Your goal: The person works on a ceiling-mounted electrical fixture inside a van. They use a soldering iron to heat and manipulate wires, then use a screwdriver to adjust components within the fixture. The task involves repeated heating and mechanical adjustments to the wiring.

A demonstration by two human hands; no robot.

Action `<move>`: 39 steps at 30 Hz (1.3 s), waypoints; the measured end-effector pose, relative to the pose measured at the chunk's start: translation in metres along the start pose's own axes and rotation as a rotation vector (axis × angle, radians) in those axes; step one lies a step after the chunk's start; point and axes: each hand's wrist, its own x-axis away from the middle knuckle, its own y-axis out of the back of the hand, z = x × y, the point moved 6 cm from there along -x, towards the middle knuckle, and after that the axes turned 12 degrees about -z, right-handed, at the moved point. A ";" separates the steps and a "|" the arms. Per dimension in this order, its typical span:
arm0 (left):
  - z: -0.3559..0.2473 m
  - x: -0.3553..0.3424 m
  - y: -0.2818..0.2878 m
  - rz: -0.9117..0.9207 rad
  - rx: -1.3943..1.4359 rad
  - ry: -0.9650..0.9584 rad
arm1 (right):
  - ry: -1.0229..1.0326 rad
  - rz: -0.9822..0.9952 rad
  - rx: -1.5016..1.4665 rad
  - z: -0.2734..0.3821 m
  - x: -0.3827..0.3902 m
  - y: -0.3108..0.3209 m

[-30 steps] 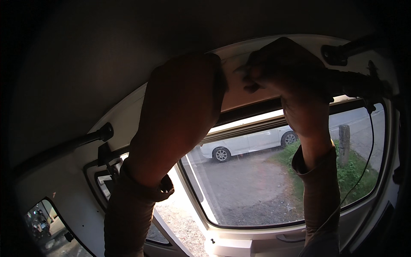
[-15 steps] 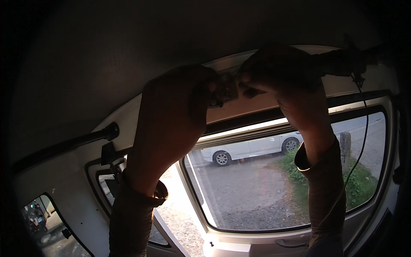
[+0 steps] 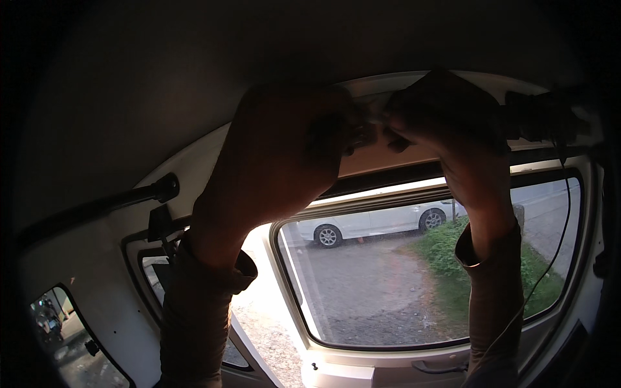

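Both my arms reach up to the pale panel above a window in a dim vehicle. My left hand (image 3: 291, 145) is closed, back of the hand toward me, its fingertips at a small dark part with shiny spots (image 3: 362, 134) against the panel. Close to its right, my right hand (image 3: 446, 119) is curled, thumb and fingers pressed together. A small dark piece (image 3: 398, 143) shows below its fingertips; shadow hides what it is. Right of that hand is a dark bulky shape (image 3: 543, 118), with a thin black cord (image 3: 568, 207) hanging down.
A black grab bar (image 3: 103, 205) juts along the left wall. Below my hands is the large framed window (image 3: 362, 348), with a white car (image 3: 381, 220) and green plants (image 3: 446, 258) outside. Overhead, the dark ceiling (image 3: 194, 64) curves close.
Both hands now appear a little farther right in the picture. My left hand covers more of the small part, while the dark shape beside my right hand appears lower and farther right.
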 end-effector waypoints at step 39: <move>0.015 0.012 0.025 0.025 -0.150 -0.087 | -0.537 -0.261 -0.483 0.048 0.073 -0.009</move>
